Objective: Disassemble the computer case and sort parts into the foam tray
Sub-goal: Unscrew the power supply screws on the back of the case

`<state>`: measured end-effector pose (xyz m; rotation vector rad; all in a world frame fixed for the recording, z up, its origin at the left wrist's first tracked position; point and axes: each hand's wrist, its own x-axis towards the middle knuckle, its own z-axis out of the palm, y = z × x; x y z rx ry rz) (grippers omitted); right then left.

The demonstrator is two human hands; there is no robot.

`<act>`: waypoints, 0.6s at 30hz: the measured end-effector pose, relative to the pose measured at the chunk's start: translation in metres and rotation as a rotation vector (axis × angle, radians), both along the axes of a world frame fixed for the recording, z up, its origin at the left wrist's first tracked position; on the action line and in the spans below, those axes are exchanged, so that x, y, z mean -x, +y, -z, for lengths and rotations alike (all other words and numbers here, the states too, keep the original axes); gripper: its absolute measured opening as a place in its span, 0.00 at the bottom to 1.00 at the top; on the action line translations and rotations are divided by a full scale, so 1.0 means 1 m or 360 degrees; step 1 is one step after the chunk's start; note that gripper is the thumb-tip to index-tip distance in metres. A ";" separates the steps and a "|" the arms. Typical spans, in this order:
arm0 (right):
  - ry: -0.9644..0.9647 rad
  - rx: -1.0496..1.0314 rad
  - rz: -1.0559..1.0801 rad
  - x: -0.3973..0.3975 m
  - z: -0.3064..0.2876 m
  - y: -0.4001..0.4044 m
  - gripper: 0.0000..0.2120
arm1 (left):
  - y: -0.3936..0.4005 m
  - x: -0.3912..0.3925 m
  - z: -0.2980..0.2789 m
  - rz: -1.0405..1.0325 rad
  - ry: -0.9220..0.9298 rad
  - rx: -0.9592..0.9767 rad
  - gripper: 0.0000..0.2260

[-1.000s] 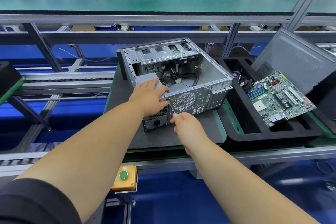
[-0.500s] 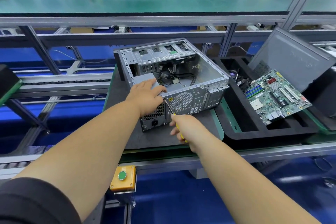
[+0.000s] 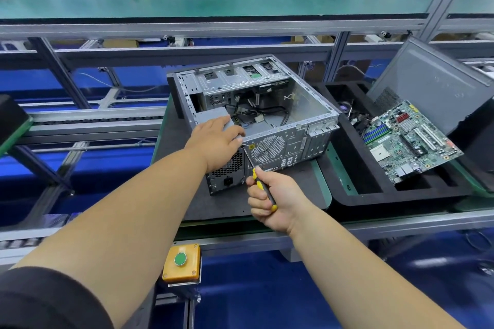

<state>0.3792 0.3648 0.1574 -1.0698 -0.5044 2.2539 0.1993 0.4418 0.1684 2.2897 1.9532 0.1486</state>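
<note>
The computer case [image 3: 256, 120] lies open on the dark mat, left of the foam tray [image 3: 374, 195] where the motherboard [image 3: 409, 141] already rests. The left hand [image 3: 216, 141] lies flat, fingers relaxed, on the power supply [image 3: 213, 117] at the near-left corner. The right hand [image 3: 272, 199] grips the screwdriver [image 3: 256, 173], tip at a rear-panel screw. Best keep the shaft square to the screw and press firmly, steadying the supply.

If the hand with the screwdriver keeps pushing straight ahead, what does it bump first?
Probably the computer case: the right hand aims its screwdriver at the rear panel, tip apparently already there beside the left hand.
</note>
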 end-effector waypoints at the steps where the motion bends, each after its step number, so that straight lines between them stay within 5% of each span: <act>1: -0.0115 -0.0050 0.0008 0.000 -0.001 0.001 0.18 | 0.000 0.000 0.000 0.0003 0.0006 -0.0004 0.17; 4: -0.0677 -0.0345 -0.0053 0.004 -0.004 0.002 0.17 | -0.001 -0.001 0.000 0.0014 0.0022 -0.0015 0.17; 8: -0.1909 -0.1164 -0.0383 0.009 -0.009 -0.003 0.16 | -0.002 -0.001 -0.001 0.0018 0.0026 -0.0009 0.18; 13: -0.2575 -0.1443 -0.0577 0.019 -0.012 -0.003 0.08 | -0.002 -0.001 -0.001 0.0017 0.0015 -0.0010 0.18; 18: -0.2828 -0.1381 -0.0747 0.029 -0.018 0.001 0.16 | -0.003 -0.001 -0.001 0.0017 -0.0015 -0.0002 0.17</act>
